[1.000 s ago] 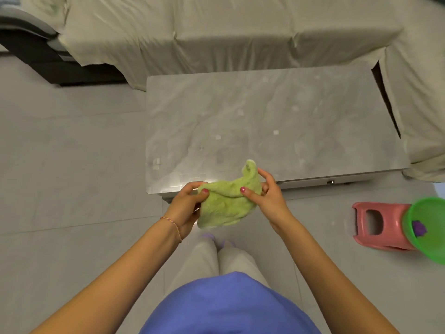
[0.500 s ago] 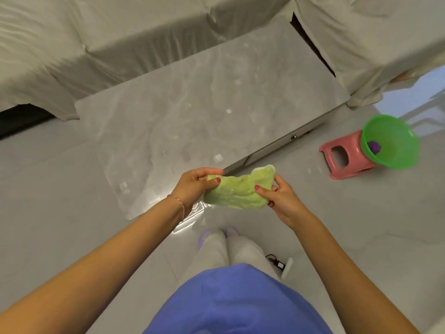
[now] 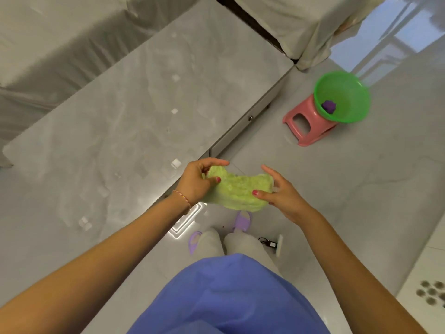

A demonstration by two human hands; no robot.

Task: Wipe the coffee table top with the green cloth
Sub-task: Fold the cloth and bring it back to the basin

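Observation:
The green cloth (image 3: 238, 190) is stretched in the air between both hands, just off the near corner of the grey marble coffee table (image 3: 134, 112). My left hand (image 3: 196, 180) pinches its left end between thumb and fingers. My right hand (image 3: 280, 195) holds the right end, thumb on top and fingers partly spread behind it. The cloth hangs over the floor, not touching the table top.
A pink stool (image 3: 307, 122) with a green basin (image 3: 342, 96) on it stands on the floor to the right. Sofas under pale covers (image 3: 296, 18) border the table's far sides. A small black charger (image 3: 268, 242) lies by my feet.
The view has swung right and the table now runs diagonally. Both hands have pulled the cloth out flatter and wider, and the right fingers have spread.

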